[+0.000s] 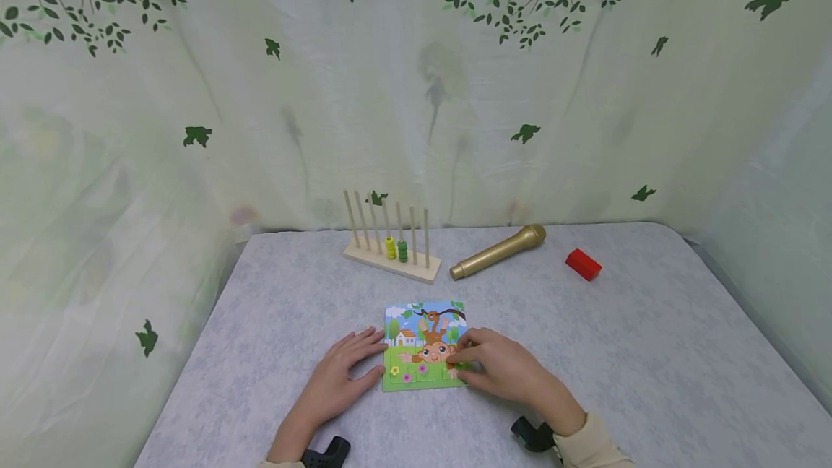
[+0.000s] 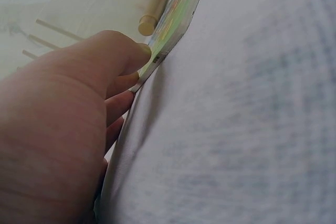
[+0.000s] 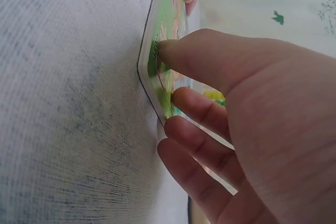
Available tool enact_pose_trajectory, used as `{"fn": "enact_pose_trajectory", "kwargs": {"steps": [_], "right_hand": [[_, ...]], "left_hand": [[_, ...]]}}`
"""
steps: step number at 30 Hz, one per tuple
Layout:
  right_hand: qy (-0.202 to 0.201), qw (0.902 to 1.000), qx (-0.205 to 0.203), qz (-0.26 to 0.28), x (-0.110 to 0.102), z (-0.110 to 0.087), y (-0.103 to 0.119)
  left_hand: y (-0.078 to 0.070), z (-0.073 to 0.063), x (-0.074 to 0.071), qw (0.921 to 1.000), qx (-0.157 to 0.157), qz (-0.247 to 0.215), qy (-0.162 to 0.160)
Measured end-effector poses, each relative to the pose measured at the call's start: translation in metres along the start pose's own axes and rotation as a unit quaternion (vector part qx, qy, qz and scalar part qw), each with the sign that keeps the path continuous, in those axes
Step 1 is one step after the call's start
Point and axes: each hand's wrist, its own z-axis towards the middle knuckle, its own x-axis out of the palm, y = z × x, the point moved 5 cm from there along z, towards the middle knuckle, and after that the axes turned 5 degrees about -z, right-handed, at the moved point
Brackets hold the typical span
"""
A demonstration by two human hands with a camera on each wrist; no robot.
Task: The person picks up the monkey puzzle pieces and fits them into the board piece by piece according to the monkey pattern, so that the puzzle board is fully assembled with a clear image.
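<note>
A square jigsaw puzzle [image 1: 416,370] lies flat on the table, its picture a monkey hanging from a branch above grass, flowers and a house. My left hand [image 1: 344,374] rests at the puzzle's left edge, thumb and fingertips against its side and the fingers fairly straight. At the puzzle's lower right, my right hand [image 1: 500,367] pinches a puzzle piece [image 3: 161,80] between thumb and index finger, low over the board. The other right fingers are loosely bent near the rim. The fingers partly cover that corner, and how far the piece sits in the board is hard to tell.
Behind the puzzle stands a wooden peg stand [image 1: 390,261] with yellow and green beads on two of its pegs. A gold microphone [image 1: 497,252] lies to its right, and a red block [image 1: 583,264] sits farther right. A printed curtain [image 1: 390,92] hangs behind the table.
</note>
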Motion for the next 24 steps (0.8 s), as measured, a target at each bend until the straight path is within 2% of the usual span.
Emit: {"fn": "enact_pose_trajectory", "kwargs": {"steps": [12,20,24], "right_hand": [[-0.004,0.9999,-0.005,0.010,0.000,-0.005,-0.003],[-0.020,0.9991,0.038,0.005,-0.009,-0.023,-0.017],[-0.039,0.9962,0.077,-0.007,-0.018,-0.035,-0.029]], "left_hand": [[0.001,0.000,0.000,1.0000,-0.005,-0.001,-0.003],[0.002,0.000,-0.001,1.0000,-0.003,0.000,-0.001],[0.002,0.001,-0.001,1.0000,0.000,0.009,-0.003]]}}
